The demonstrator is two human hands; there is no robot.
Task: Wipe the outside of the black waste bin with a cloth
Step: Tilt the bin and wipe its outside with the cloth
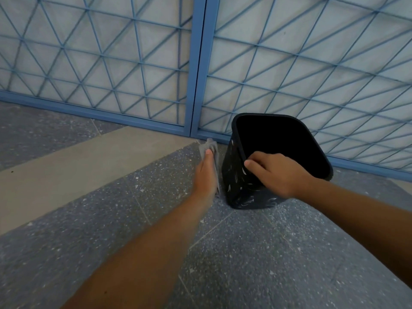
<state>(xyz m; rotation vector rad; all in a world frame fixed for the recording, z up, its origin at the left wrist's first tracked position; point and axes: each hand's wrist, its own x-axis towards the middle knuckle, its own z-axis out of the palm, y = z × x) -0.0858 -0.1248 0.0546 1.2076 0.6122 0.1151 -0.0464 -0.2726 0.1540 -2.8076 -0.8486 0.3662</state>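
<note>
A black waste bin (236,175) with small white markings stands on the floor, tilted toward me so its dark opening faces up. My right hand (276,172) grips its near rim, fingers curled over the edge. My left hand (206,172) holds a grey cloth (210,147) just left of the bin's left wall; whether the cloth touches the wall is unclear.
A blue metal gate (198,63) with a diagonal lattice stands close behind the bin. The floor is speckled grey terrazzo (245,253), with a plain beige strip (89,157) on the left.
</note>
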